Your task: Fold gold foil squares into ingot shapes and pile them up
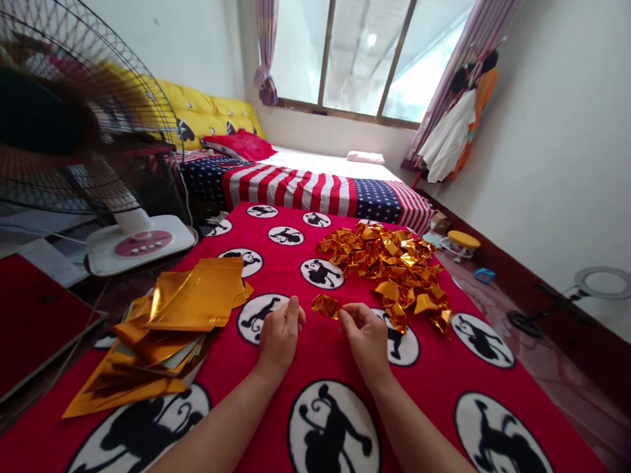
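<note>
Between my hands is a small folded piece of gold foil paper (325,306). My right hand (363,335) pinches its right end between thumb and fingertips. My left hand (280,332) is a little to the left of the piece, apart from it, with its fingers curled in and the thumb on top; nothing shows in it. A stack of flat gold foil sheets (197,295) lies to the left of my left hand, its edges uneven. Beyond my right hand, a heap of folded gold foil pieces (384,256) spreads over the red cloth (276,420) with black monkey figures in white circles.
A fan (142,243) stands at the left, near a dark red board (39,315). Behind the table is a bed with a striped and starred cover (296,187). At the right, a yellow stool (463,240) and a ring light (604,282) stand on the floor.
</note>
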The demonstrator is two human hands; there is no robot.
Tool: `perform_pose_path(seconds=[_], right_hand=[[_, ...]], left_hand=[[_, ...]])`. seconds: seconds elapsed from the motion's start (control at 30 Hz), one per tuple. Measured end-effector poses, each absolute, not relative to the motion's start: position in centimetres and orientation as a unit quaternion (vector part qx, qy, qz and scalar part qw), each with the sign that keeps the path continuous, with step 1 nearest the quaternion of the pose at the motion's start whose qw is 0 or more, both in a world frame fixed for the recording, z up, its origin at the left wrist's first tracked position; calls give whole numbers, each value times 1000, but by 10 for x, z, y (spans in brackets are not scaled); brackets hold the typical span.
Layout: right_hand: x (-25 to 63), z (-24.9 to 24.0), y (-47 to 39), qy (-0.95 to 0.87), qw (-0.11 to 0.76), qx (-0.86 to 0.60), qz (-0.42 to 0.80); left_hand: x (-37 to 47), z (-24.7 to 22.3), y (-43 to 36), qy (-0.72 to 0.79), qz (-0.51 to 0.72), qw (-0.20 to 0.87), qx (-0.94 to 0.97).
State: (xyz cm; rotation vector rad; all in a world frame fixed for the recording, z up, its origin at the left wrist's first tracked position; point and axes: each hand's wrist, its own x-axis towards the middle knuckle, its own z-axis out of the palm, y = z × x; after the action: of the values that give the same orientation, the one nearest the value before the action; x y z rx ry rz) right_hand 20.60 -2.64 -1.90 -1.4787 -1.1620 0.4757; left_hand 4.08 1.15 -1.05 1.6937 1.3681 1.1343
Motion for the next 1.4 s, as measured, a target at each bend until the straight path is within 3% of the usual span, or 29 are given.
perform_pose_path(seconds=[0.33, 0.5, 0.6, 0.7, 0.87, 1.0, 1.1, 1.23, 1.4], right_hand=[[284, 53, 76, -569, 379, -718, -132], [311, 71, 91, -519, 316, -774, -175], [285, 60, 62, -527, 379, -749, -132], [232, 33, 15, -571, 444, -691, 15], [165, -12, -45, -597, 434, -649, 187], [158, -23, -53, -609, 432, -639, 185], [161, -22, -50, -616, 420, -643, 175], [159, -18, -48, -622, 399, -653, 165], [157, -16, -50, -634, 382, -655, 152]], left_hand=[[41, -14, 16, 527, 428, 343, 649], [41, -12, 15, 523, 427, 342, 653], [41, -13, 16, 526, 426, 339, 654], [40, -15, 17, 521, 431, 338, 655], [40, -18, 17, 506, 457, 336, 650], [36, -9, 22, 503, 480, 267, 668], [17, 5, 37, 526, 496, 128, 679], [-26, 11, 61, 650, 396, -58, 646], [-64, -13, 82, 764, 200, -43, 612]])
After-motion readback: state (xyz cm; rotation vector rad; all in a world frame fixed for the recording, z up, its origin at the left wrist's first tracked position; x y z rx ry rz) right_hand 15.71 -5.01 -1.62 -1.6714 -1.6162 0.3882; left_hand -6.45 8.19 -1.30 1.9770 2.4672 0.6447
